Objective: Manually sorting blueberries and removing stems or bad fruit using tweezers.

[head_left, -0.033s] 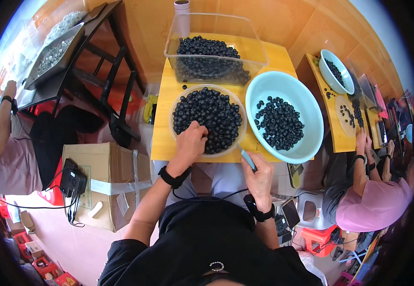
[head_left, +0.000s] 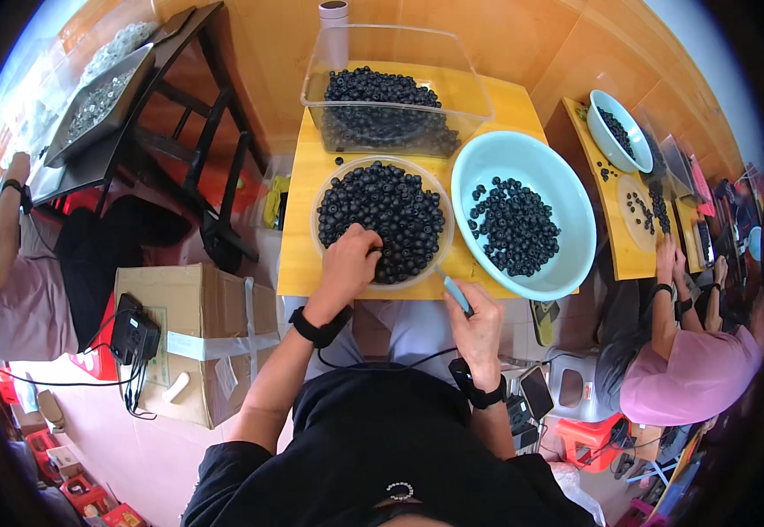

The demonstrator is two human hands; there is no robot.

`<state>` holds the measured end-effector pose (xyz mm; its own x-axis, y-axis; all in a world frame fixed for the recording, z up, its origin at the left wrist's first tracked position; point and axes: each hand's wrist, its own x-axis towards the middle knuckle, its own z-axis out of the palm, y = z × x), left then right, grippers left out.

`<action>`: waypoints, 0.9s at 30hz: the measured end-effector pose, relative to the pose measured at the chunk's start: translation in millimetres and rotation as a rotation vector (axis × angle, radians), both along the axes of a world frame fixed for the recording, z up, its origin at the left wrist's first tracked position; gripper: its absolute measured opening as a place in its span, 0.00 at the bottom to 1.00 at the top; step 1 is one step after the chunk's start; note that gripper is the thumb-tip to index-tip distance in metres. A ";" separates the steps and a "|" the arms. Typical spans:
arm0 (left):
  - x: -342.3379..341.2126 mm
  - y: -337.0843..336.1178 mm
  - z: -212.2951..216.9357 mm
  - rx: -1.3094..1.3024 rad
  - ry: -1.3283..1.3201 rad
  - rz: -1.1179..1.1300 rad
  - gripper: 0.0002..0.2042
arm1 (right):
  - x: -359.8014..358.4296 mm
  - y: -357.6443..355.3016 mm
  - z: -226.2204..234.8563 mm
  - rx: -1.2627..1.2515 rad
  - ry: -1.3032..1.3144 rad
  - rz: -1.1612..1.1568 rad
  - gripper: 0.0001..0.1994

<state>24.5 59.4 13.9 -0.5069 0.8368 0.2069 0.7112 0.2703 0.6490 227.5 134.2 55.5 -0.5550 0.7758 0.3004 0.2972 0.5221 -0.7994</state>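
Yellow table [head_left: 298,263] carries three vessels, arranged close around the person, prob. b/c both arms can then reach w/o stretching. Nearest is the round tray [head_left: 448,220], well filled w/ dark bead-like pieces [head_left: 382,206]; it sits at the front edge, prob. so that the pieces lie directly under the fingers. Left hand [head_left: 349,262] is over its lower part, fingers bent inward and fingertips down among the pieces; whether one is pinched there, I cannot tell, b/c the tips are partly hidden. Right hand [head_left: 477,323] is closed around the light-blue-handled tool [head_left: 458,296], its tip directed up and left, near the tray's lower right rim. Such a hold prob. keeps the tip close to the other hand; if tip touches the rim, not clear. Light-blue basin [head_left: 577,220] stands just to the right of the tray, w/ a smaller amt. of similar pieces. Clear box [head_left: 468,101] stands behind, at the far side, w/ more of them, prob. b/c it needs less frequent reach.
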 end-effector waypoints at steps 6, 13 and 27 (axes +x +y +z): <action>-9.7 -13.8 15.8 0.207 -1.157 -0.129 0.09 | -0.5 -2.1 -1.3 0.014 0.007 0.017 0.07; 3.9 -26.6 28.3 0.368 -1.581 -0.297 0.12 | -13.4 -11.3 3.6 -0.023 0.029 0.123 0.07; 19.8 -28.7 35.2 0.319 -1.571 -0.335 0.10 | -33.5 -11.4 31.1 -0.139 0.186 0.190 0.12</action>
